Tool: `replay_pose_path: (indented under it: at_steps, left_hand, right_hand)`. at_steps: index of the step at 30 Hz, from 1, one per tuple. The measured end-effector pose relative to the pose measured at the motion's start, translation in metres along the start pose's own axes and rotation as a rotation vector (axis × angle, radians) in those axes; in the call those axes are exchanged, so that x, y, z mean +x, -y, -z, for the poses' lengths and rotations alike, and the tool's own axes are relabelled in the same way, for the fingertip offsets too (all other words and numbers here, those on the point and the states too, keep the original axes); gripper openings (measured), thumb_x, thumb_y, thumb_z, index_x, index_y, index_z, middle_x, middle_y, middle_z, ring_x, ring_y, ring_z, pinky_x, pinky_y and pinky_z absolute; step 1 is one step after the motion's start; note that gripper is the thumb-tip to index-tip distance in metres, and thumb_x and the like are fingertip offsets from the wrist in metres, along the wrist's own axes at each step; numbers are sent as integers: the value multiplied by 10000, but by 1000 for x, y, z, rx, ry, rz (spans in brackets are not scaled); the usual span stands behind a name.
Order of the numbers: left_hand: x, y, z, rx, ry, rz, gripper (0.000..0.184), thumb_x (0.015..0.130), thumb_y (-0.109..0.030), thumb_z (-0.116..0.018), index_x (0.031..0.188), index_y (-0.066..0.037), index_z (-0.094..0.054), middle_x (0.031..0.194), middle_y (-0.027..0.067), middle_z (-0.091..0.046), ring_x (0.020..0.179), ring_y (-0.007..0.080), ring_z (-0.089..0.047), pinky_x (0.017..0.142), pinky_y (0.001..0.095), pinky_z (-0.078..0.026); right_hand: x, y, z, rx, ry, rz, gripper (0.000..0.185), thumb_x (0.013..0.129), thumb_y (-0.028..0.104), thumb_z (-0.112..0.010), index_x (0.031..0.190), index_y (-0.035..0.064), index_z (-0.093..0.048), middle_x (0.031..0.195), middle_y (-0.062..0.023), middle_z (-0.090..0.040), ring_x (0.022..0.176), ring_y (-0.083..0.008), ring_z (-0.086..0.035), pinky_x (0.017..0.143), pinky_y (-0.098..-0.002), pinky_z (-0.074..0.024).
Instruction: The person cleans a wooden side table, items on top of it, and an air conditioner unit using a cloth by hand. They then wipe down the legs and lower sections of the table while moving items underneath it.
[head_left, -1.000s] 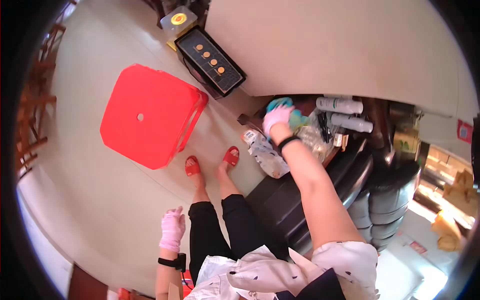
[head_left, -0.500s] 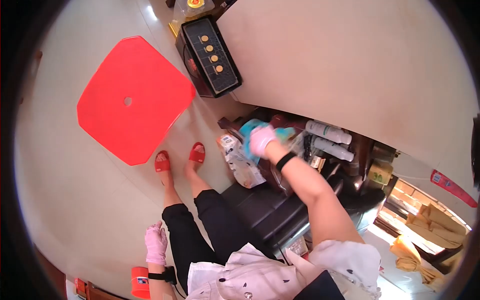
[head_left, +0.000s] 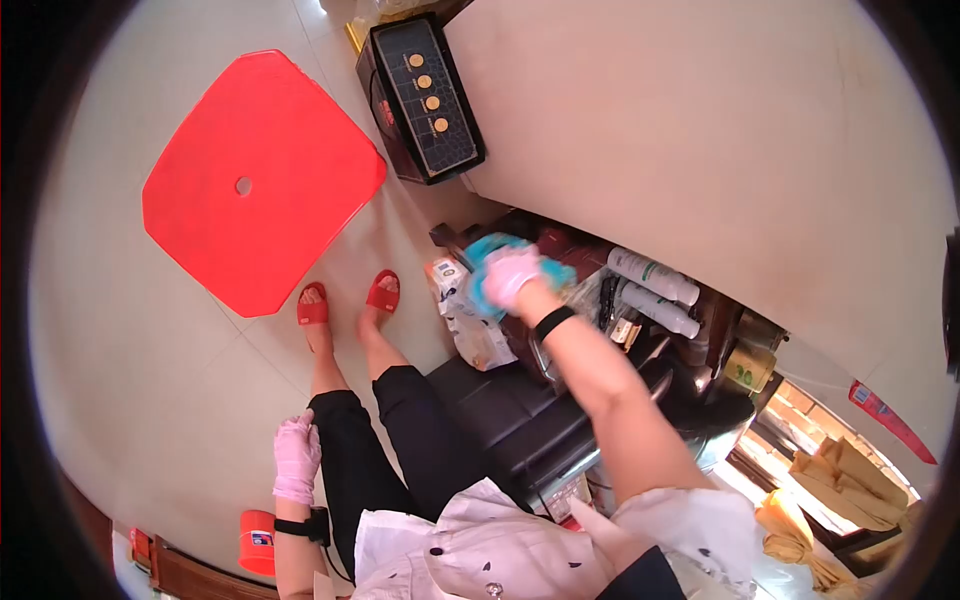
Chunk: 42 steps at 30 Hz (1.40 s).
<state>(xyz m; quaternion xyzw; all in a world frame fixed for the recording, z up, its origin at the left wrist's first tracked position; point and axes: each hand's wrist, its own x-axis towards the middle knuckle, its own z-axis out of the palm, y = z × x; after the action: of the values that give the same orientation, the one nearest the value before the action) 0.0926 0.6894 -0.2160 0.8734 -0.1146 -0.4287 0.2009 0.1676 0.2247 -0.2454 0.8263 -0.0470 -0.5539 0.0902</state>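
Observation:
My right hand (head_left: 512,276), in a pink glove, presses down on a blue cloth (head_left: 490,246) with its fingers closed on it. The cloth is bunched over the end of a dark wooden cabinet or rack beside the white surface, and the fingertips are partly hidden in it. Just to the left of the cloth stands a white patterned bag or carton (head_left: 470,320). Several white spray cans (head_left: 655,275) lie to the right of the hand. My left hand (head_left: 297,458), also gloved in pink, hangs beside my thigh with its fingers curled in; nothing shows in it.
A red plastic stool (head_left: 265,185) stands on the tiled floor. A black box with gold knobs (head_left: 430,100) sits beside a large pale surface (head_left: 660,130). A black padded seat (head_left: 490,400) is next to my legs. Near my left wrist is a red bucket (head_left: 256,540).
My right hand and the cloth have shifted slightly left. My left hand has moved a little up and closer to my thigh. The whole view has tilted slightly.

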Motion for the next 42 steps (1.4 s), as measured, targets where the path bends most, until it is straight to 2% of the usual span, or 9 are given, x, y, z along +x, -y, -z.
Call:
replay_pose_path:
  at_steps: [11,13,19,24,29,32,35,39,42]
  left_hand:
    - [-13,41,-8,18,-59,70,278,850,-77,-570,1119,-53,-633,971,182,-631,935,350,-584,837,436,-466]
    - [-18,41,-5,22,-21,83,280,850,-81,-568,1121,-52,-631,964,181,-631,932,349,-583,833,436,-467]
    - [5,-1,5,-46,-62,0,283,845,-85,-568,1120,-49,-627,926,174,-627,898,351,-584,817,436,-468]
    - [5,-10,6,-141,-132,-94,286,838,-65,-576,1120,-48,-624,915,173,-623,885,353,-586,824,435,-466]
    - [-7,28,14,-18,-124,-64,291,825,-43,-584,1112,-44,-629,908,176,-620,882,348,-587,807,425,-478]
    - [-21,54,21,-21,-147,-14,284,823,-46,-584,1103,-44,-632,909,168,-622,888,345,-583,809,431,-472]
    - [-25,71,19,34,-98,39,275,829,-63,-587,1100,-46,-631,918,160,-624,905,340,-579,826,439,-458]
    - [-18,65,24,169,-23,4,284,838,-81,-588,1120,-63,-624,929,160,-624,923,339,-577,842,442,-448]
    - [-9,63,28,159,-10,-53,289,844,-88,-583,1130,-72,-622,934,159,-624,934,339,-576,849,442,-445]
  right_hand:
    - [82,-117,-45,270,-236,-343,513,906,393,-333,1281,131,-566,1317,-57,-566,1247,-148,-495,1016,-556,-351]
    - [-20,-43,81,333,139,-458,515,941,397,-321,1350,143,-504,1497,-74,-356,1355,-285,-375,1042,-547,-323]
    - [-4,46,-5,-208,189,-298,556,947,274,-432,1435,19,-346,1526,-183,-253,1356,-405,-327,1024,-632,-276]
    - [-20,55,-89,-732,-423,-152,604,913,130,-425,1468,-12,-234,1496,-234,-284,1321,-446,-350,1070,-552,-292]
    - [-63,43,-205,-894,-84,149,553,914,105,-419,1447,14,-302,1485,-167,-330,1334,-262,-386,1121,-362,-276]
    - [-78,38,-284,-764,-161,117,504,958,135,-362,1442,10,-295,1465,-136,-354,1348,-262,-340,1123,-399,-257]
    - [-65,55,-137,1194,-221,-250,480,955,146,-355,1423,39,-340,1506,-104,-312,1361,-240,-338,1141,-338,-240]
    - [26,59,-124,-562,-622,-400,595,912,85,-394,1477,43,-211,1520,-78,-275,1365,-339,-306,1110,-464,-308]
    - [3,51,-146,-130,-491,-239,519,911,94,-416,1417,34,-317,1447,-132,-366,1319,-323,-377,1083,-425,-338]
